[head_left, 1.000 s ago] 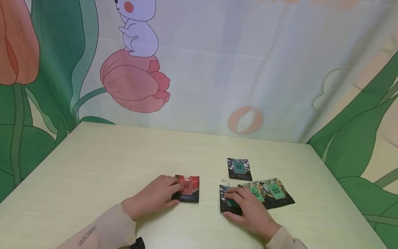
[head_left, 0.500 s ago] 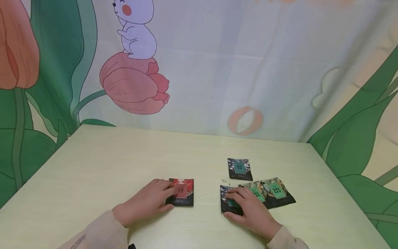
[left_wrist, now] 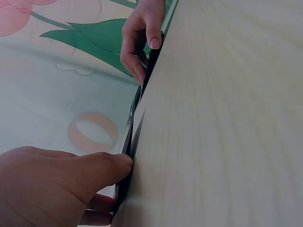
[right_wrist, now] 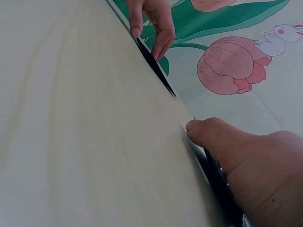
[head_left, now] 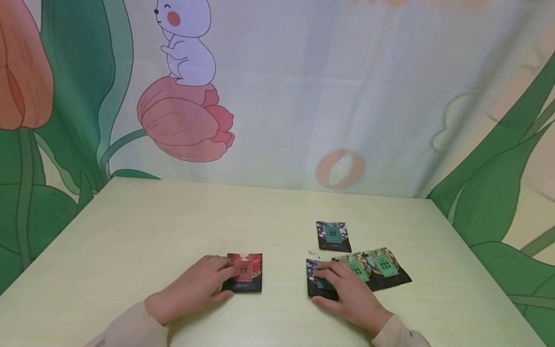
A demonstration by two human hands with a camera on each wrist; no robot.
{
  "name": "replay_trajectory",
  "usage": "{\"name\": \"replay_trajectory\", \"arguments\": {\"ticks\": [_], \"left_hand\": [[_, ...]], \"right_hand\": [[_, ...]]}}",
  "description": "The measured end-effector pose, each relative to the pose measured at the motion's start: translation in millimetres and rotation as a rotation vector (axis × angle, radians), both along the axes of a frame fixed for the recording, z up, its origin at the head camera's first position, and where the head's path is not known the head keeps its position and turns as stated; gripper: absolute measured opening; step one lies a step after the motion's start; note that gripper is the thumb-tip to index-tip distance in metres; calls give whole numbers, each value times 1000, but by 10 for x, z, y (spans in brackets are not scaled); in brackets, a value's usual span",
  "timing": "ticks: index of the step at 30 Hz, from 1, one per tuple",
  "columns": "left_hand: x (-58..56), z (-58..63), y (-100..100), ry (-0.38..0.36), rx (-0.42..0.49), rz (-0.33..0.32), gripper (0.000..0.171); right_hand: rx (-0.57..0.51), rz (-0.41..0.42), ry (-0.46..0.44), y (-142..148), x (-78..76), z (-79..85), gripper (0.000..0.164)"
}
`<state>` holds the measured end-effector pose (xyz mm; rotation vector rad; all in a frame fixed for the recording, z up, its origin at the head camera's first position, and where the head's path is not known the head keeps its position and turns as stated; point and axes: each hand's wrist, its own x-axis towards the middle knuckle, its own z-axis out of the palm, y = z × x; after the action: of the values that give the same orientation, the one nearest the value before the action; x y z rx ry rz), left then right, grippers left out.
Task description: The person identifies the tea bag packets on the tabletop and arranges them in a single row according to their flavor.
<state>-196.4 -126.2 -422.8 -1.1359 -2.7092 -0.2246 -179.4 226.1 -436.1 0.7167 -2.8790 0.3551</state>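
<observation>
My left hand (head_left: 195, 284) holds a flat red-and-black sachet (head_left: 255, 282) by its left side, fingers on the red label and thumb at the near edge. In the left wrist view, the thumb of that hand presses against the sachet's dark edge. To the right, my right hand (head_left: 353, 299) holds a dark blue flowered sachet (head_left: 314, 288), with fingertips over its teal label and thumb at its near edge. That hand hides part of it. Two green-labelled sachets (head_left: 385, 265) lie partly overlapped just right of these fingers.
Another blue flowered sachet (head_left: 333, 235) lies farther back on the pale wooden table (head_left: 173, 217). Small specks show in front of it. A fabric backdrop (head_left: 277, 120) printed with tulips and a white cartoon animal hangs along the table's back edge.
The left hand has slid the red sachet left and slightly nearer across the table, away from the blue one. My right hand and the other sachets have stayed put.
</observation>
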Motion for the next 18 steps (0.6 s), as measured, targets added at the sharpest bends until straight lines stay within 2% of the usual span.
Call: {"name": "replay_trajectory", "arguments": {"ticks": [10, 18], "left_hand": [[47, -23, -78, 1, 15, 13, 30], [87, -29, -85, 7, 31, 15, 30]], "right_hand": [[14, -11, 2, 3, -1, 16, 59], [10, -14, -43, -15, 7, 27, 61]]}}
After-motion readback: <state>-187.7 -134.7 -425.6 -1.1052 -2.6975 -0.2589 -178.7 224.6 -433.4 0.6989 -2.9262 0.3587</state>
